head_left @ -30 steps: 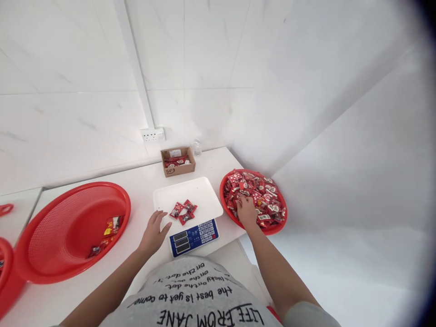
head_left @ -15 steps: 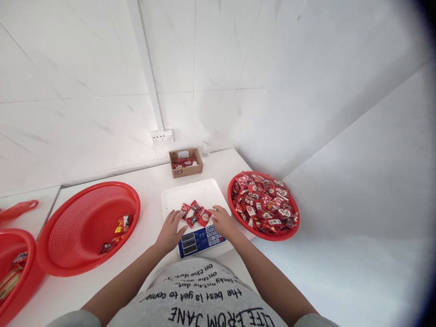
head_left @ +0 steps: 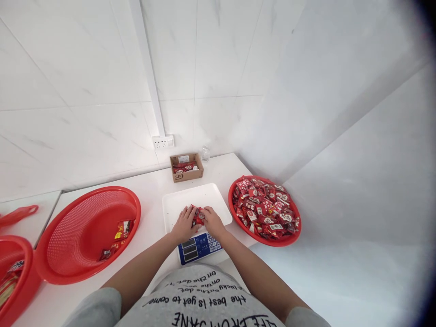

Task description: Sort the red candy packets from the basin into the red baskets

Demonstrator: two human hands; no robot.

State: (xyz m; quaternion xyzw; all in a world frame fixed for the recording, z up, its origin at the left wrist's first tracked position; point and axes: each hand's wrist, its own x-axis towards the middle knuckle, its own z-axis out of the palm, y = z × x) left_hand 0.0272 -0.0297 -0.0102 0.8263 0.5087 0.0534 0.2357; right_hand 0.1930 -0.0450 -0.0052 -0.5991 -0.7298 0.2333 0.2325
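Note:
Several small red snack packets (head_left: 198, 215) are bunched together on the white pan (head_left: 182, 198) of a digital scale. From the left my left hand (head_left: 185, 224) presses against the bunch, its fingers curved over the packets. My right hand (head_left: 211, 222) closes in from the other side, fingers wrapped on the right of the bunch. Between them the hands cover much of the packets. Below the pan, the scale's blue panel (head_left: 200, 247) shows dark displays and number keys, partly behind my right hand.
To the right stands a red basket (head_left: 295, 240) heaped with red packets. A large red basket (head_left: 78, 227) with a few packets sits left, and another red basket (head_left: 29, 272) at the far left edge. Behind the scale are a cardboard box (head_left: 187, 175) of packets and a clear container (head_left: 205, 153).
Both hands have moved toward each other over the scale pan. The packets that lay spread out between them are now squeezed into a tight bunch.

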